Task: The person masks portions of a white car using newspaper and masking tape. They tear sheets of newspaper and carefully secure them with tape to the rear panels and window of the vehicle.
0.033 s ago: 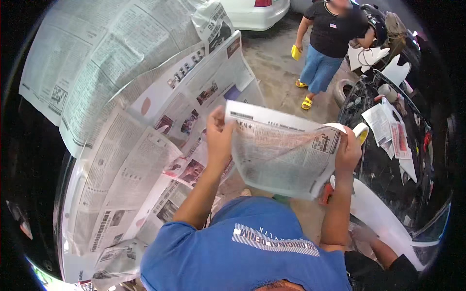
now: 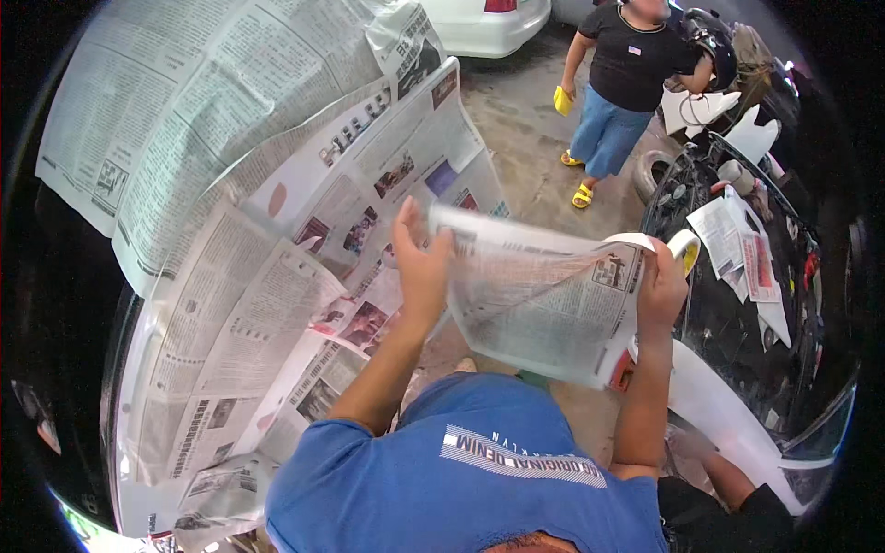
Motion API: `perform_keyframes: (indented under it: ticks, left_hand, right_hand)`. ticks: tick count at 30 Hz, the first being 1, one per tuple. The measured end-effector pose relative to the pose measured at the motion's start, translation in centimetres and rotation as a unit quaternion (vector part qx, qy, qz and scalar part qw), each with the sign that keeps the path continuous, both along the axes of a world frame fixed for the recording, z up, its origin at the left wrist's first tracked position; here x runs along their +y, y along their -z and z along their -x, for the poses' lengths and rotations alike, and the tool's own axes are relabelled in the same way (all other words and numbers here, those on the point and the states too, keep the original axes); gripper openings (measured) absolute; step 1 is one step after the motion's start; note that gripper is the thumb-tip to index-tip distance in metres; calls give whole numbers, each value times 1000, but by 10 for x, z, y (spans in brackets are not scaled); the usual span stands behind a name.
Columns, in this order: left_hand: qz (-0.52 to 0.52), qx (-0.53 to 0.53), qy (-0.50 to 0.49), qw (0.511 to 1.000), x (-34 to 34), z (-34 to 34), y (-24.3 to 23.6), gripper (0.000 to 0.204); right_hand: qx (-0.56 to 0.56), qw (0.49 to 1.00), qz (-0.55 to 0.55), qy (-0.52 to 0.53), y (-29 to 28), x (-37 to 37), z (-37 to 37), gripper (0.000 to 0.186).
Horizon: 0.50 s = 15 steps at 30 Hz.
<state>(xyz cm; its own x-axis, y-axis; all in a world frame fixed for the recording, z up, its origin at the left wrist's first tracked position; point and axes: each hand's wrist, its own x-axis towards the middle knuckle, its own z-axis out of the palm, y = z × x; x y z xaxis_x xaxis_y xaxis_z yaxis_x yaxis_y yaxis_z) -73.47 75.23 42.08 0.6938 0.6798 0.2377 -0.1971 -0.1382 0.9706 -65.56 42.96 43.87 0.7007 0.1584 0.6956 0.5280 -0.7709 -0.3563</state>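
My left hand point(image 2: 420, 260) is at the upper left corner of a newspaper sheet point(image 2: 535, 309), fingers raised and apart; the sheet's left edge is blurred beside it. My right hand point(image 2: 661, 288) grips the sheet's upper right corner along with a white tape roll point(image 2: 685, 241) that has a yellow inside. On my left, layers of newspaper point(image 2: 230, 332) cover a large panel, probably part of a vehicle, with printed pages overlapping and creased.
A person point(image 2: 618, 83) in black top and yellow sandals stands ahead holding something yellow. A white car point(image 2: 489, 28) is behind. On the right lie a black car point(image 2: 719, 332) with papers on it, a white panel point(image 2: 710, 405) and a tire point(image 2: 654, 170). Another person's arm point(image 2: 728, 479) shows lower right.
The fingers of my left hand have loosened and extended upward. The sheet's upper left corner has dropped slightly and become blurred.
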Motion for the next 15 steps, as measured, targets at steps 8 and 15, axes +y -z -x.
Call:
perform_keyframes:
  ticks: [8, 15]
  left_hand:
    - [-405, -52, 271, 872, -83, -18, 1, 44]
    - [-477, -38, 313, 820, -84, -33, 32, 27]
  right_hand:
    - [123, 954, 262, -71, -33, 65, 32, 9]
    - [179, 933, 308, -56, -34, 53, 45, 13]
